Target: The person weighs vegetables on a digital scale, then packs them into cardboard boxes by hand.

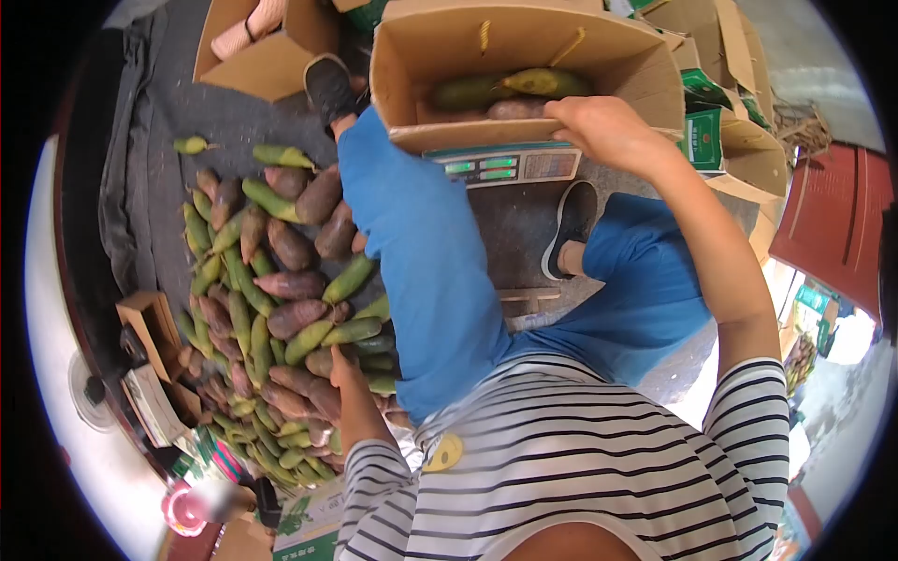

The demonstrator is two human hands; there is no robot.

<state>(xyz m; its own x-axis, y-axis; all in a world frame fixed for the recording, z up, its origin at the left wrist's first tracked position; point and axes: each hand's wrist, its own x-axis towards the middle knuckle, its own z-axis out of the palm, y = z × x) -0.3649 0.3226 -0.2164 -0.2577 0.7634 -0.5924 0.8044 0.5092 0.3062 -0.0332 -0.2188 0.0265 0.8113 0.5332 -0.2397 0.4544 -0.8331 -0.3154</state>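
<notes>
Reaching over the near wall of a cardboard box (524, 42), my right hand (603, 131) has its fingers closed on a reddish-brown radish (516, 109). Behind it in the box lie green radishes (547, 82). Under the box is a digital scale (510, 168) with lit green displays. My left hand (346, 370) is down at the right side of a big pile of green and reddish radishes (297, 318), next to a brownish radish (320, 362). Most of its fingers are hidden, so its grip does not show.
Another open carton (267, 56) stands at the upper left, and several cartons with green labels (703, 138) crowd the right. My blue-trousered leg (421, 271) lies between the pile and scale. A small box (150, 323) stands at the left wall; a green-and-white carton (309, 524) is lower left.
</notes>
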